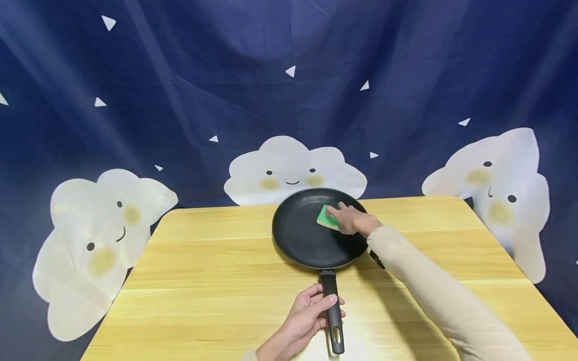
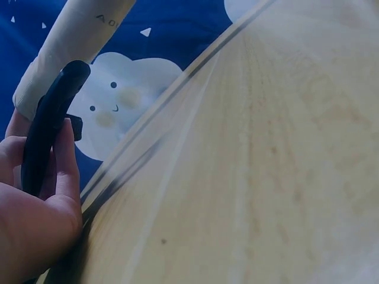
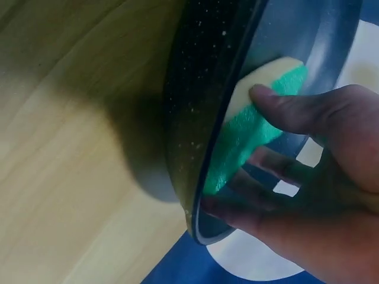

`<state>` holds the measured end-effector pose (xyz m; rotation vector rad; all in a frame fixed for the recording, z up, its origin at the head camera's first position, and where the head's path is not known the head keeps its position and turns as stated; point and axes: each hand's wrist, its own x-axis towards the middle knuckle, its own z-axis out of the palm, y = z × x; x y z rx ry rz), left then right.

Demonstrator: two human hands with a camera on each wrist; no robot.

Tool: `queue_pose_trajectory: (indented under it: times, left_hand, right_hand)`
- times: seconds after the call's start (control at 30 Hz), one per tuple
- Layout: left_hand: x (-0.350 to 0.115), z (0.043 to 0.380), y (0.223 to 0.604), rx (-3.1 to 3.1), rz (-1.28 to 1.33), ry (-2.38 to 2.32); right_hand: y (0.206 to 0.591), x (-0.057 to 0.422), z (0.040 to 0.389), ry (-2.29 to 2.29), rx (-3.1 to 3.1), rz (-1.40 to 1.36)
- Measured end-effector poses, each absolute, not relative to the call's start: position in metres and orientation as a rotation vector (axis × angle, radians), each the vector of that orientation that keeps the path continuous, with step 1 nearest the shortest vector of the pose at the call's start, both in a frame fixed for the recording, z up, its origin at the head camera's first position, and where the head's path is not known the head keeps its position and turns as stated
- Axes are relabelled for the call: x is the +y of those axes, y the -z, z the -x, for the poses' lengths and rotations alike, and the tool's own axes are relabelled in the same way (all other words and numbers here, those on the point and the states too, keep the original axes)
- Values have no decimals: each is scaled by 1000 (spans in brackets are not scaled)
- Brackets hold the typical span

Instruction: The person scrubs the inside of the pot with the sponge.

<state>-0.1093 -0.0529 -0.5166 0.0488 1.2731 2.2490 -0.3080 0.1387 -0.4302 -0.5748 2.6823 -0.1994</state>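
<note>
A black frying pan (image 1: 298, 240) is held up over the wooden table, its inside facing me and its shadow falling on the tabletop. My left hand (image 1: 309, 316) grips the pan's handle (image 1: 332, 311), thumb on top and fingers round behind; the left wrist view shows that handle (image 2: 44, 142) from the side. Inside the pan, my right hand (image 1: 349, 219) holds a sponge (image 1: 326, 218) with a green face and a cream body. Close up, the right thumb and fingers pinch the sponge (image 3: 254, 127) against the pan's inner surface, covering part of it.
The wooden table (image 1: 203, 291) spreads under both hands, its back edge running behind the pan. A dark blue curtain (image 1: 253, 100) with white clouds and triangles hangs behind it. A small black object (image 1: 377, 259) shows at the right wrist.
</note>
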Motion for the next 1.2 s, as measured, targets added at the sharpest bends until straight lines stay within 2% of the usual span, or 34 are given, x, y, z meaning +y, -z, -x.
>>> queue_pose_trajectory:
  times: [0.23, 0.63, 0.93, 1.2]
  left_hand:
    - [-50, 109, 515, 1275, -55, -2248]
    - [-47, 110, 515, 1264, -72, -2230]
    - [-49, 110, 515, 1273, -73, -2218]
    - [-54, 109, 517, 1282, -68, -2213]
  right_hand:
    - [432, 151, 299, 296, 2729, 757]
    - [443, 159, 271, 360, 2834, 846]
    - [447, 149, 242, 398, 2874, 879]
    - [452, 132, 221, 530, 2883, 767]
